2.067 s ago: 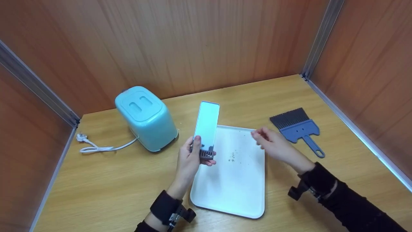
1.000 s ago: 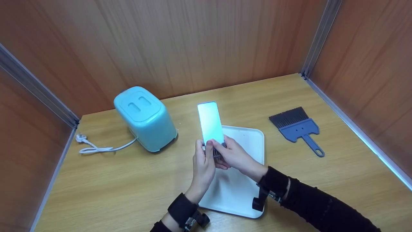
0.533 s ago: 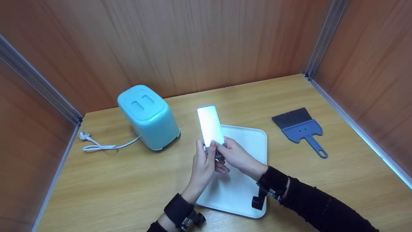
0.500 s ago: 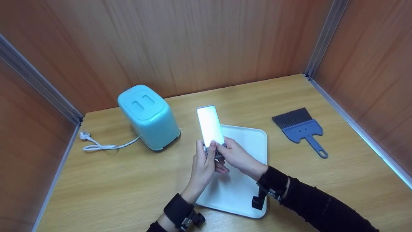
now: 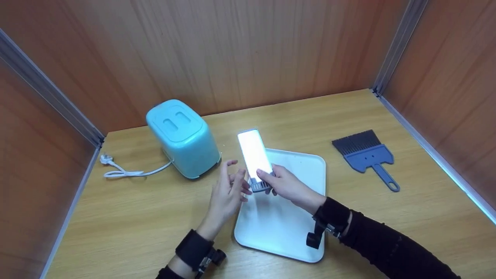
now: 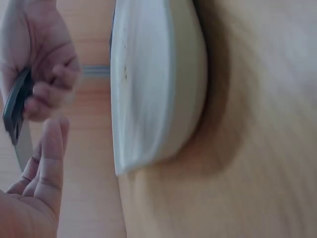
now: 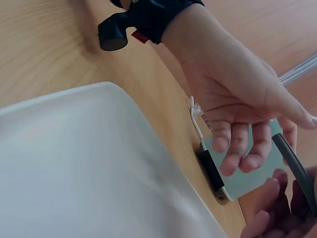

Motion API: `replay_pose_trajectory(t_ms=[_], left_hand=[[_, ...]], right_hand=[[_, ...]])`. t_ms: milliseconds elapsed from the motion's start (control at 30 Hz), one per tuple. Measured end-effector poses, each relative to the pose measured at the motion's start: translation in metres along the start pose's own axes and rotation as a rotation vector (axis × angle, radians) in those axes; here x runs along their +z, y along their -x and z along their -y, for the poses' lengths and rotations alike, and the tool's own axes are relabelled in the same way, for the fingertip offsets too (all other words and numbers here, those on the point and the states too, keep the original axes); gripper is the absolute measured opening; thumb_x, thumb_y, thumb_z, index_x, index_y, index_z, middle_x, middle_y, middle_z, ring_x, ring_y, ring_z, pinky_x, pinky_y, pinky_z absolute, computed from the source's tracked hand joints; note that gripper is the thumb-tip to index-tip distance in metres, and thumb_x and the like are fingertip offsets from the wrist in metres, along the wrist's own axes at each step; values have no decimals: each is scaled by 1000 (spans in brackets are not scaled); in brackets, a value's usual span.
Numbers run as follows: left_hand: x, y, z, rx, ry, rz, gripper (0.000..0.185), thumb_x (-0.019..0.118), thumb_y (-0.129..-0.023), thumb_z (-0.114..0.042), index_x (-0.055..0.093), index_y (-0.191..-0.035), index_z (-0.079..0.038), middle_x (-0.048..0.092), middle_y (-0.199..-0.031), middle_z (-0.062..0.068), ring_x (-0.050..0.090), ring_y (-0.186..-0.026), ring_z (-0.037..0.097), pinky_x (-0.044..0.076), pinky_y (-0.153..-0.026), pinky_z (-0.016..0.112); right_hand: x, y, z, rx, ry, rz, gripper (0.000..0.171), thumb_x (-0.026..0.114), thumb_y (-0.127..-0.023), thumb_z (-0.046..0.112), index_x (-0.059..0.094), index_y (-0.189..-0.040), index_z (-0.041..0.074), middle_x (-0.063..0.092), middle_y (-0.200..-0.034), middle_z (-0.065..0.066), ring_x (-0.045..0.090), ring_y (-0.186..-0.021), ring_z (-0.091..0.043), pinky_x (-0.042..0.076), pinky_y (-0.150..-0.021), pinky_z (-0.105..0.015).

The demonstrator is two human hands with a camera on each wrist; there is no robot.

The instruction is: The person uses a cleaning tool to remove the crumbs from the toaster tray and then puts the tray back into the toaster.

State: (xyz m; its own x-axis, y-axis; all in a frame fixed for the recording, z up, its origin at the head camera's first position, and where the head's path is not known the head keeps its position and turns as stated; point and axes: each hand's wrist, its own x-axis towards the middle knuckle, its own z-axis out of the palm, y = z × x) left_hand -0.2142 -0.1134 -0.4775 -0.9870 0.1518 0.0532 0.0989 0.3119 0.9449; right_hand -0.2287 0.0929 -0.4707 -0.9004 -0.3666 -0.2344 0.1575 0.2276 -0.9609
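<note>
My right hand (image 5: 288,185) grips a toaster crumb tray (image 5: 252,151), a long shiny flat panel with a grey slotted end, its thumb on top near that end. The panel is tilted over a white serving tray (image 5: 281,234). Just left of the slotted end, my left hand (image 5: 224,197) is apart from it, fingers spread and loosely bent, holding nothing. In the left wrist view the panel's dark end (image 6: 19,105) shows in the right hand, with the left fingers below it. A few crumbs (image 6: 125,72) lie on the white tray there.
A light blue toaster (image 5: 186,141) stands at the back left, its white cord and plug (image 5: 126,172) lying beside it. To the right lies a blue hand brush (image 5: 368,155) with dark bristles. Wood-patterned walls (image 5: 248,54) enclose the table at the back and sides.
First the left hand alone held the crumb tray while the right was apart. Then both held it. Now the left has let go and moved left; the right holds it alone.
</note>
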Motion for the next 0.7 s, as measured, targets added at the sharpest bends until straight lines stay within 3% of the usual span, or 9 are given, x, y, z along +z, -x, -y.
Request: replay_pose_trajectory(t_ms=[233, 467, 700], left_hand=[[-28, -1, -2, 86, -206, -83, 51, 59, -112, -39, 42, -154, -14, 81, -100, 14, 79, -85, 22, 67, -66, 37], [-43, -1, -2, 128, -294, -113, 37, 56, -111, -8, 50, -148, -13, 81, -104, 12, 80, -89, 21, 67, -72, 30], [-49, 2, 4, 293, -395, -145, 40, 60, -100, 9, 56, -138, -4, 78, -120, 18, 80, -101, 27, 68, -84, 37]], right_hand=[[5, -2, -2, 68, 32, 34, 56, 56, -111, 47, 54, -152, 9, 66, -84, -1, 55, -74, -16, 43, -73, -26], [10, -6, -1, 118, 46, 64, 54, 60, -109, 47, 57, -147, 9, 68, -88, -1, 58, -74, -14, 45, -71, -24], [17, -12, -7, 93, 71, 120, 39, 61, -110, 41, 65, -128, 6, 66, -86, 2, 55, -63, -8, 42, -59, -20]])
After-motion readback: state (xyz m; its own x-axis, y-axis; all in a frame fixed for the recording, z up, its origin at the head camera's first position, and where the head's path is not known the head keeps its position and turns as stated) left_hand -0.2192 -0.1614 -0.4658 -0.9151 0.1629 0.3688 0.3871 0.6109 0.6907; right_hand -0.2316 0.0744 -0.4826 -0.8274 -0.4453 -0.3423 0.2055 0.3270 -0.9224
